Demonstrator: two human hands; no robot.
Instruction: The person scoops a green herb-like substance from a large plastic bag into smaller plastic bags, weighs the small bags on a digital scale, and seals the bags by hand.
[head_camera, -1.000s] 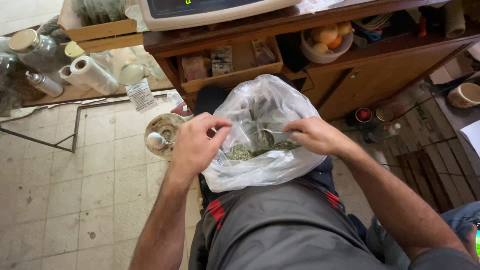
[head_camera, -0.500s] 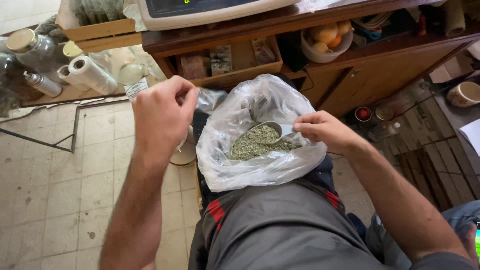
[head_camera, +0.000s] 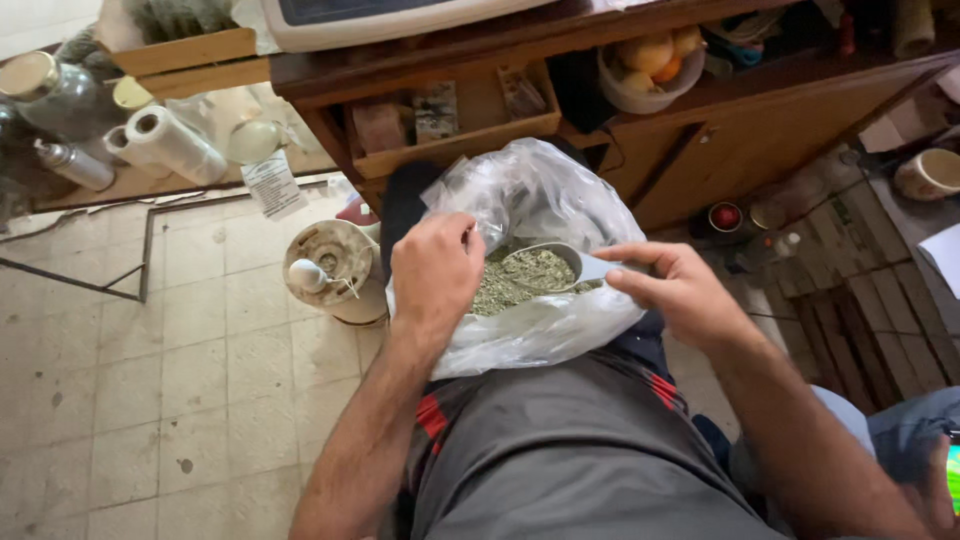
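A pale tiled floor (head_camera: 120, 350) runs under a dark wooden counter (head_camera: 720, 110), whose shelves hold a small wooden tray (head_camera: 450, 145) of packets and a white bowl of fruit (head_camera: 650, 70); rolls of clear film (head_camera: 170, 140) and glass jars (head_camera: 55, 90) stand on a low ledge to the left, and a round cream-coloured container (head_camera: 335, 270) with a small white knob on its lid stands on the floor just beside the person's knee. The person sits with a clear plastic bag (head_camera: 540, 330) on the lap, part filled with dried green herb (head_camera: 500, 290). The left hand (head_camera: 435, 275) is closed in a loose fist over the near left edge of the bag's mouth, fingers curled round the plastic and holding it open. The right hand (head_camera: 680, 295) pinches the handle of a metal scoop (head_camera: 545, 268) between thumb and fingertips, the other fingers half folded; the scoop lies inside the bag, its bowl heaped with herb and resting on the pile. Judging by this, the scooping step is in hand. Any lift of the scoop would call for keeping it level so the heap does not spill, while the left hand keeps the thin plastic taut and wide enough for the scoop to clear the rim.
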